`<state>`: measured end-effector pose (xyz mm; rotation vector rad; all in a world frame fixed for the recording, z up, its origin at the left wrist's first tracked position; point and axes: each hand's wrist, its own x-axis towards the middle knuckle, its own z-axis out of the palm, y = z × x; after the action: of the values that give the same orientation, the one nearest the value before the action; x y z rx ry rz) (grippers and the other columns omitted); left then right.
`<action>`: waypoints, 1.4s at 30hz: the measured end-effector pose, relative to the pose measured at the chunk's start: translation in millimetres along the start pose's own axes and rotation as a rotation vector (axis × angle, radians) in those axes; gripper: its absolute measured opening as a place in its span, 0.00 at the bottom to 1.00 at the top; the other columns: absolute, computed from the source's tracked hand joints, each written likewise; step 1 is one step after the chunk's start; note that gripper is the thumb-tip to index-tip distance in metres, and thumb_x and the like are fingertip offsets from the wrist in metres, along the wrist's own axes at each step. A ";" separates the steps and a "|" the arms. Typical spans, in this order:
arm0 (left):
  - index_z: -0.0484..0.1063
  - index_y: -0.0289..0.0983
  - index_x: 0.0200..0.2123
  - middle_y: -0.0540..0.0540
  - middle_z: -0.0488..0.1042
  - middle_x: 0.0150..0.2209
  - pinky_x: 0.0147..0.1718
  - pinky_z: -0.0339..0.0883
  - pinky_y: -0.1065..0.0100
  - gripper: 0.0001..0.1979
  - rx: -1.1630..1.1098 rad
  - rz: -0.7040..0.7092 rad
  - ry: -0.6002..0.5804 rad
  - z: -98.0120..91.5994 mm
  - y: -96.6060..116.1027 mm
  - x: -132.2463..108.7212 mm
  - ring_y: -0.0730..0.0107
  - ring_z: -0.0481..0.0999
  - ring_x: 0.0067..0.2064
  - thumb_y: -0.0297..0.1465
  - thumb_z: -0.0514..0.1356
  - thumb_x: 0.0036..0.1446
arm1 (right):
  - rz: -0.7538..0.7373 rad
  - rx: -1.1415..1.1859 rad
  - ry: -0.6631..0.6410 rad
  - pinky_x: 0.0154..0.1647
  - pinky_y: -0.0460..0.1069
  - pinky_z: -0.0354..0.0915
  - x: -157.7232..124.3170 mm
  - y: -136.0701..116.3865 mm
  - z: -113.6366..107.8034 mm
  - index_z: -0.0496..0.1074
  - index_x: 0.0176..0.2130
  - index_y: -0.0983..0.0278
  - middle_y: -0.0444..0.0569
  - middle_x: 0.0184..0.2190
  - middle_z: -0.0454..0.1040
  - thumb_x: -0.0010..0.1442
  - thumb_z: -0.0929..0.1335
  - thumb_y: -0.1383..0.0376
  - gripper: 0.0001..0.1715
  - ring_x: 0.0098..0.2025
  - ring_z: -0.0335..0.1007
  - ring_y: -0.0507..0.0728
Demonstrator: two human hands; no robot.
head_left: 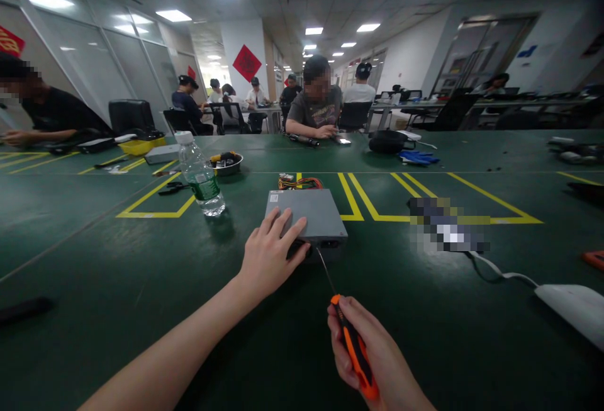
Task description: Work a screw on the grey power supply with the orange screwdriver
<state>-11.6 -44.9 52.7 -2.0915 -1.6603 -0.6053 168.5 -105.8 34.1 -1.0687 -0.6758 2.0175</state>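
A grey computer power supply [311, 209] sits on the green table in front of me, its bundle of coloured cables [302, 182] at the far side. My left hand [271, 250] grips its near left part, fingers spread over the top and thumb against the near face. Closed in my right hand [363, 348] is an orange and black screwdriver [353, 345]. Its thin shaft points up to the near face, left of the power socket [330, 243]. Whether the tip sits in a screw is too small to tell.
Left of the power supply stands a water bottle [201, 175], with a metal bowl [227, 164] of small items behind it. To the right lie a blurred-out device [448, 225] with a white cable and a white object [570, 307]. A co-worker [316, 102] sits across the table.
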 end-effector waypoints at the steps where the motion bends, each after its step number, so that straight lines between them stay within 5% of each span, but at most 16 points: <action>1: 0.63 0.45 0.54 0.43 0.64 0.56 0.46 0.68 0.52 0.21 -0.002 0.002 0.003 -0.1 0.0 0.0 0.52 0.58 0.59 0.40 0.53 0.58 | 0.006 0.003 0.009 0.14 0.40 0.47 0.0 -0.8 0.4 0.66 0.32 0.65 0.40 0.20 0.64 0.50 0.71 0.49 0.23 0.16 0.53 0.44; 9: 0.63 0.44 0.54 0.42 0.64 0.56 0.46 0.68 0.52 0.21 -0.013 0.014 0.014 0.4 -0.2 -0.4 0.51 0.59 0.58 0.39 0.53 0.58 | -0.022 0.002 0.047 0.15 0.40 0.47 0.3 -3.6 3.6 0.66 0.32 0.66 0.41 0.22 0.65 0.54 0.69 0.52 0.19 0.17 0.54 0.44; 16: 0.62 0.44 0.54 0.41 0.63 0.56 0.45 0.67 0.52 0.21 0.000 0.019 0.007 1.1 -0.8 0.2 0.52 0.58 0.58 0.39 0.52 0.58 | -0.054 -0.050 0.012 0.15 0.40 0.46 2.4 -3.5 1.9 0.63 0.28 0.65 0.37 0.14 0.60 0.51 0.71 0.55 0.18 0.14 0.50 0.44; 23: 0.62 0.43 0.54 0.40 0.63 0.56 0.46 0.66 0.54 0.20 0.003 0.040 0.009 2.5 -2.9 0.8 0.53 0.59 0.58 0.39 0.51 0.59 | 0.052 0.069 0.028 0.17 0.42 0.54 -0.1 -4.5 6.3 0.70 0.34 0.67 0.42 0.22 0.66 0.45 0.74 0.51 0.25 0.19 0.58 0.46; 30: 0.64 0.42 0.54 0.39 0.64 0.56 0.45 0.66 0.53 0.20 -0.014 0.056 0.042 3.2 -4.1 1.2 0.52 0.61 0.57 0.39 0.53 0.58 | 0.057 0.143 -0.016 0.19 0.41 0.54 -0.7 -3.6 6.7 0.70 0.32 0.66 0.43 0.24 0.68 0.44 0.76 0.59 0.18 0.21 0.58 0.46; 37: 0.66 0.42 0.52 0.41 0.67 0.54 0.57 0.44 0.39 0.18 0.051 0.066 0.099 -3.2 3.4 1.9 0.51 0.62 0.57 0.37 0.53 0.58 | 0.163 0.211 -0.039 0.27 0.44 0.63 -2.1 -5.5 9.5 0.70 0.34 0.66 0.45 0.27 0.70 0.45 0.76 0.59 0.19 0.25 0.65 0.49; 42: 0.61 0.37 0.56 0.42 0.65 0.57 0.57 0.54 0.55 0.20 0.049 0.192 0.071 2.5 2.2 0.2 0.60 0.62 0.58 0.32 0.50 0.61 | 0.255 0.247 -0.077 0.26 0.45 0.62 1.0 -3.5 9.3 0.69 0.44 0.65 0.46 0.25 0.71 0.50 0.73 0.57 0.24 0.24 0.66 0.50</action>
<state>-9.2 -43.8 50.6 -2.1364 -1.4023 -0.5636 161.5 -104.0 40.9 -0.9725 -0.3288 2.3000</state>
